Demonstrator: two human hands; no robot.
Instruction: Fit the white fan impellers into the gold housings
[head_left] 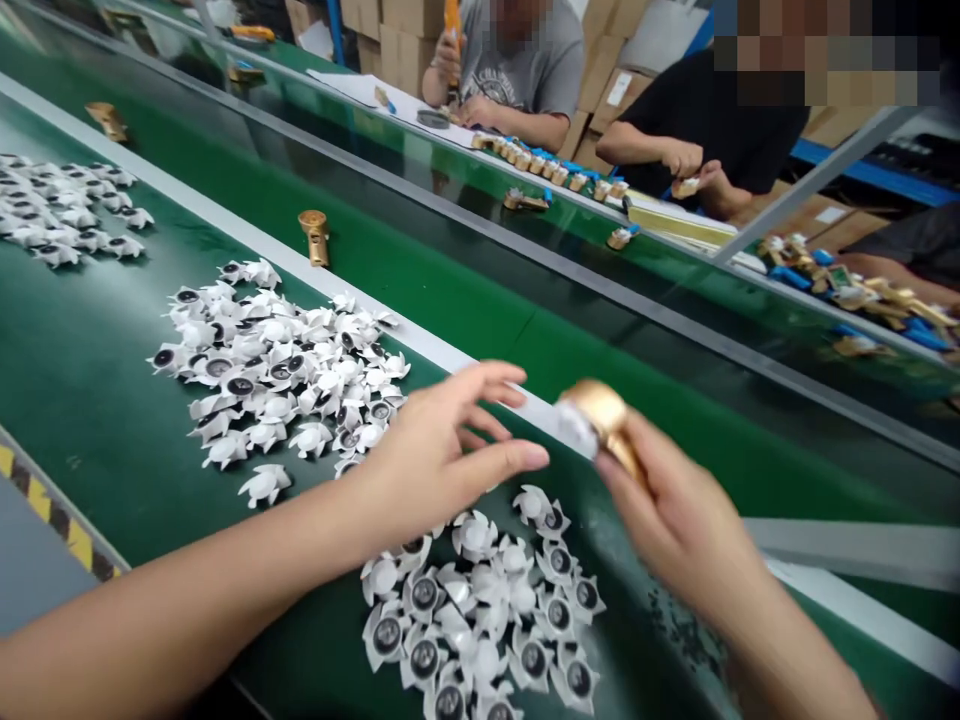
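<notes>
My right hand (675,510) grips a brass fitting (600,405) by its narrow body, its round head tilted to the left. A white part (576,430), blurred, sits at the open face of that head. My left hand (457,440) hovers to the left of the fitting with fingers apart and nothing in them. Below it lies a pile of white finned wheels (480,600), several with dark round centres. Another heap of white finned wheels (285,360) spreads out beyond my left forearm.
A brass fitting (315,238) stands on the green conveyor belt (450,300), with another brass fitting (107,122) farther left. More white wheels (60,210) lie at far left. Across the belt, one person (517,60) holds an orange tool; another person (720,130) handles a small part beside rowed brass fittings (532,160).
</notes>
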